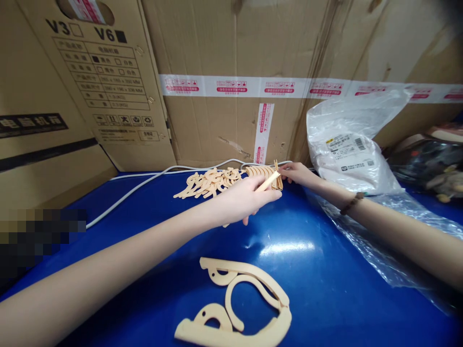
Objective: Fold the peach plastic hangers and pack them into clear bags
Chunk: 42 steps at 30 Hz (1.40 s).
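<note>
My left hand is closed around a beige plastic hanger arm, its end poking up between thumb and fingers. At the far side of the table my right hand has its fingers curled against the end pieces of a row of stacked hanger arms. A heap of loose hanger hooks lies to the left of that row, partly behind my left hand. In the foreground rests a folding hanger, its two arms folded and its curved hook turned inward.
Large cardboard boxes wall off the back and left of the blue table. A white cable runs along the back. On the right are a white plastic bag with a label and clear plastic wrap under my right forearm.
</note>
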### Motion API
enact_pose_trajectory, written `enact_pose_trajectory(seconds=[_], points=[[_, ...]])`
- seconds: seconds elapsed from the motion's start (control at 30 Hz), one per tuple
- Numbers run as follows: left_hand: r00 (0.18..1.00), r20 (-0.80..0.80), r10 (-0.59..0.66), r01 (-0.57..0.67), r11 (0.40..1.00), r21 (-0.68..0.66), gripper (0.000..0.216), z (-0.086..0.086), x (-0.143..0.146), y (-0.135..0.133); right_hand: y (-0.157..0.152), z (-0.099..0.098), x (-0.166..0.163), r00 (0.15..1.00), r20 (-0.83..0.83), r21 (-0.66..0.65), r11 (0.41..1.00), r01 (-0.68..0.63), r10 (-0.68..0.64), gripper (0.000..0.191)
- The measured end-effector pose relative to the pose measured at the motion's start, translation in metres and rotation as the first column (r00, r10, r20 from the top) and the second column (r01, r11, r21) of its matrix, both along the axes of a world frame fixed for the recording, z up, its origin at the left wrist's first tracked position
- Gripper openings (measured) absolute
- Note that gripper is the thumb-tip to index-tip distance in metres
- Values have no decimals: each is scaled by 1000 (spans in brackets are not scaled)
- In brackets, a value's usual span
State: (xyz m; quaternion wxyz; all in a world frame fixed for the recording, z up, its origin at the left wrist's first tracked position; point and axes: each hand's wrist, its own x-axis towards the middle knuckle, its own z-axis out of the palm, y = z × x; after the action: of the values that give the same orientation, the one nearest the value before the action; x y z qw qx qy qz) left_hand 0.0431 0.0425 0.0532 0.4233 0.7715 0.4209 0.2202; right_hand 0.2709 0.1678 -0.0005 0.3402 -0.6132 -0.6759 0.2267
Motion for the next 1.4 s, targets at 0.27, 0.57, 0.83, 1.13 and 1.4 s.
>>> enact_pose_trajectory(seconds=[0.27,0.57,0.83,1.13,1.4], points=[[999,1,-41,41,999,29,21,-2,-2,-1,-3,2,0,1000,-18,-15,1000,-3,2,17],[999,-16,-49,49,999,15,22,-1,-2,-2,-1,1,2,1000,-18,-26,999,20,-20,20],[997,-43,-67,68,997,40,23,-1,-2,-3,0,0,3,1000,-24,-20,1000,19,-19,16],[997,-28,-74,75,997,32,24,1,-2,-1,-4,3,-1,999,-16,-10,999,48,-48,10],[997,-24,-74,75,996,46,23,3,-3,-1,-6,5,-4,998,-38,-17,998,55,-56,13]])
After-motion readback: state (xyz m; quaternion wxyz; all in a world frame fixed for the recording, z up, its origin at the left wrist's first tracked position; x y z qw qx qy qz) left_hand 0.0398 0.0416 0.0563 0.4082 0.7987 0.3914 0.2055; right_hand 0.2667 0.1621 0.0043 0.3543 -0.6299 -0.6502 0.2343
